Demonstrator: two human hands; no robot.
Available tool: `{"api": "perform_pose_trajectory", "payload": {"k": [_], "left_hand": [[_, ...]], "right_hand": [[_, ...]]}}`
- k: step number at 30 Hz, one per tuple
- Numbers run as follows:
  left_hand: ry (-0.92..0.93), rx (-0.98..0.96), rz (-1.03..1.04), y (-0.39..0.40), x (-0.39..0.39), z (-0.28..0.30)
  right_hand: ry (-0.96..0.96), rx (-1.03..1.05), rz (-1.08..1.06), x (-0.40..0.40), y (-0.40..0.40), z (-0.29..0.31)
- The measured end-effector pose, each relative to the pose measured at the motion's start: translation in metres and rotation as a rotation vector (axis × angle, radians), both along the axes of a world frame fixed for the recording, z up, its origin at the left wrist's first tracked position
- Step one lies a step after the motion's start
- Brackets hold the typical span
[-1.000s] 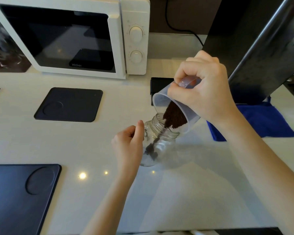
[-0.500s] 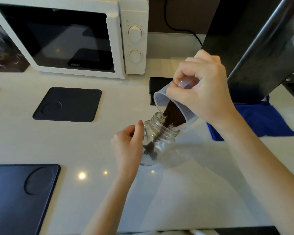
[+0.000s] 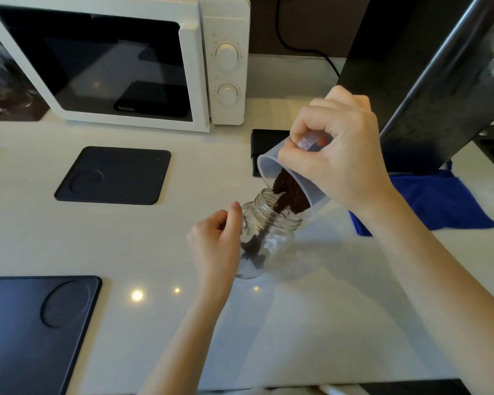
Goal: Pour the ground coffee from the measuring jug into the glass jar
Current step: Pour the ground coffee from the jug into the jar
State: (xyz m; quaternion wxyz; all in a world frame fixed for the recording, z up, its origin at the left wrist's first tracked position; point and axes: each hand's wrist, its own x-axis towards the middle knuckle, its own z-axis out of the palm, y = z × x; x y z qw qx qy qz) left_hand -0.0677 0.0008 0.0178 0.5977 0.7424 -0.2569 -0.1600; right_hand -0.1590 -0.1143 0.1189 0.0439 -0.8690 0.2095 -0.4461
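A clear glass jar (image 3: 271, 238) stands on the white counter, tilted toward the right, with my left hand (image 3: 216, 243) wrapped around its left side. My right hand (image 3: 340, 158) grips the handle of a translucent plastic measuring jug (image 3: 268, 169), tipped steeply with its rim over the jar's mouth. Dark ground coffee (image 3: 290, 192) slides down the jug's lower wall and falls in a thin stream into the jar, where a small pile lies at the bottom.
A white microwave (image 3: 143, 61) stands at the back left. Dark mats lie on the counter (image 3: 113, 175) (image 3: 35, 332). A blue cloth (image 3: 439, 201) lies at the right under a dark slanted panel (image 3: 428, 81). A black object (image 3: 265, 143) sits behind the jug.
More coffee has slid toward the jug's rim and into the jar; the pile at the jar's bottom has grown slightly. Both hands stay almost in place.
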Motion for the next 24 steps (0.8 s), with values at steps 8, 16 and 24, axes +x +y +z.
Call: {"api": "perform_pose_trajectory", "payload": {"k": [8, 16, 24], "left_hand": [[0.009, 0.004, -0.001, 0.0008, 0.0004, -0.0004], [0.004, 0.003, -0.008, 0.0001, 0.0003, -0.0004], [0.009, -0.004, -0.008, 0.0007, 0.0009, -0.0014]], "right_hand": [[0.000, -0.013, 0.007, 0.0006, 0.0016, -0.0010], [-0.017, -0.017, -0.019, 0.0005, 0.0028, -0.0026], [-0.023, -0.022, -0.008, 0.0001, 0.0029, -0.0017]]}}
